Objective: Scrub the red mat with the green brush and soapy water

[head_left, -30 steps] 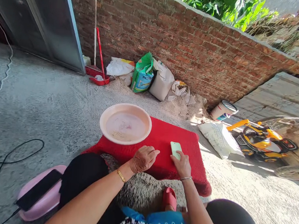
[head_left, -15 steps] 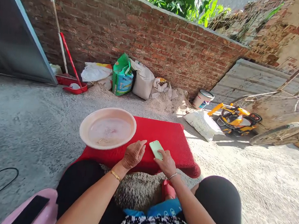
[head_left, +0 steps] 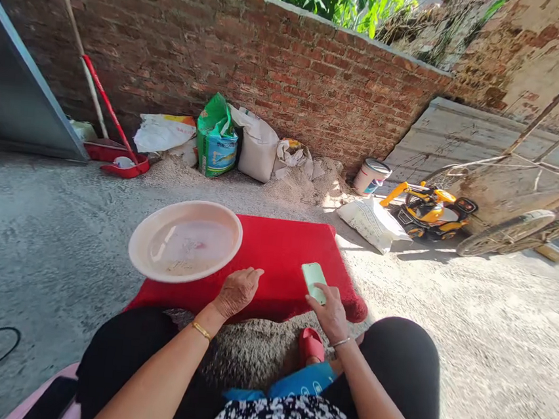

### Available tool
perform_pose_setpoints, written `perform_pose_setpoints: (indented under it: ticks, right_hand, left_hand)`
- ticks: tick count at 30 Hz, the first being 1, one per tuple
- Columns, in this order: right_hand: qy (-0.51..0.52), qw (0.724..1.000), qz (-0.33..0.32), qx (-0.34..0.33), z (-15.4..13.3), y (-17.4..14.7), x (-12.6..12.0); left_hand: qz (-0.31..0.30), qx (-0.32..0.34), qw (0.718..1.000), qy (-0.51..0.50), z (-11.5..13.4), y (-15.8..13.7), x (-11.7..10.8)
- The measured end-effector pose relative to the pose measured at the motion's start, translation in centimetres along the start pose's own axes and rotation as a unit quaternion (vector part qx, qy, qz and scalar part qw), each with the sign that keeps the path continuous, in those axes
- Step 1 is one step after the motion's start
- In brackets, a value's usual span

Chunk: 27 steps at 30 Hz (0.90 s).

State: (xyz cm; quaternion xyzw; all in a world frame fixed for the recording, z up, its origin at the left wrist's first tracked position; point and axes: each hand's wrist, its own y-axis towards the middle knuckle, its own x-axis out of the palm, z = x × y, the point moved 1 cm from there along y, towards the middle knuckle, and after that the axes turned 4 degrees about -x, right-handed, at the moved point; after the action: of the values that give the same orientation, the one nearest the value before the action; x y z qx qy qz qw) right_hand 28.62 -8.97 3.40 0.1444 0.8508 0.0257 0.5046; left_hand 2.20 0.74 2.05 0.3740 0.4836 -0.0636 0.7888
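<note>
Your right hand point(head_left: 331, 312) grips a pale green phone point(head_left: 311, 275) at the right of the red cloth point(head_left: 283, 243).
Your thumb and fingers clasp the phone's near end, its far end pointing away from you; whether it touches the cloth, you cannot tell. Your left hand point(head_left: 238, 292) is loosely curled over the cloth's near edge, well apart from the phone; its palm is hidden, so whether it pinches anything is unclear. Just beyond it, the pale basin point(head_left: 150, 240) holds shallow, cloudy liquid.
</note>
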Motion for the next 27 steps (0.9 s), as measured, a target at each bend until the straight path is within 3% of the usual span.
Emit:
perform_pose_setpoints:
  ticks: [3,6,9,14,20,27]
  right_hand:
    - [-0.008,0.990,-0.046,-0.135,-3.9,-1.1,2.3]
    - [-0.032,0.982,-0.063,-0.178,-4.8,-1.4,3.0]
    - [-0.044,0.989,-0.066,-0.124,-2.8,-0.8,1.9]
    - [-0.071,0.997,-0.032,0.027,3.5,0.6,-1.7]
    - [0.027,0.967,0.061,0.245,9.1,1.6,-4.1]
    - [0.140,0.952,0.104,0.253,10.9,3.0,-4.1]
  left_hand:
    - [-0.049,-0.012,0.998,0.045,-0.1,-0.5,0.6]
    - [-0.063,-0.020,0.996,0.067,-0.2,-0.7,0.9]
    - [-0.063,-0.021,0.995,0.079,-0.2,-0.6,1.3]
    - [-0.066,-0.019,0.991,0.111,-0.1,-0.1,1.6]
    - [-0.063,-0.025,0.991,0.115,0.2,0.3,1.5]
    - [-0.070,-0.026,0.992,0.102,-0.1,0.2,1.6]
